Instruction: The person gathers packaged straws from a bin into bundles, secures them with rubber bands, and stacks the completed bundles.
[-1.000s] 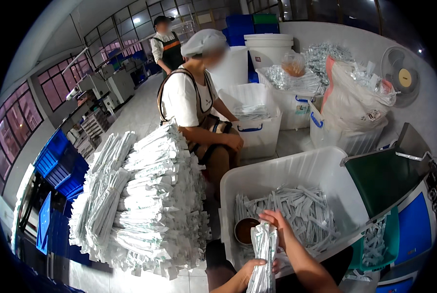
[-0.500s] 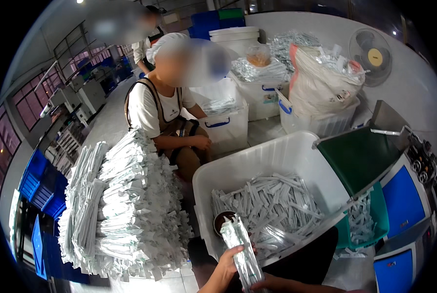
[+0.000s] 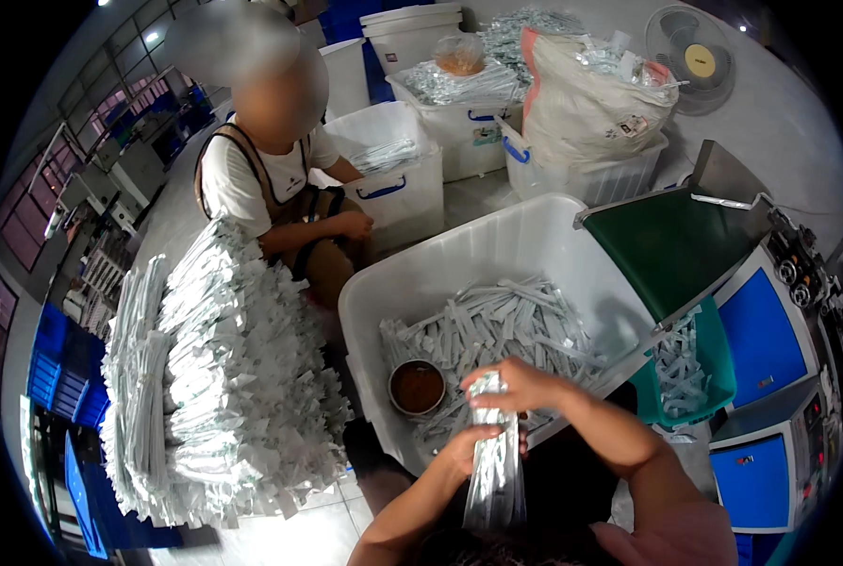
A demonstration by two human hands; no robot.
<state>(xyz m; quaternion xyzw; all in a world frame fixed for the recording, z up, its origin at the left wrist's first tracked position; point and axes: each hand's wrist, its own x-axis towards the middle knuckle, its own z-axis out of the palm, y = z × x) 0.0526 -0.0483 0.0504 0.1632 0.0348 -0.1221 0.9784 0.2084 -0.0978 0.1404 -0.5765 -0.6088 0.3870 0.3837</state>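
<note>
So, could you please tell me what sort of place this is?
Most likely a factory packing area: it has a tall packet stack, a tub of loose packets and a green belt.

Bundle of packets: presents glossy, creased silvery film. Packet stack: appears paper-like, crinkled, with shiny patches. Large tub: whitish plastic, smooth, low sheen. Sack: woven, matt, wrinkled. Green panel: smooth, matt. Teal basket: smooth plastic. Floor: glossy tile.
</note>
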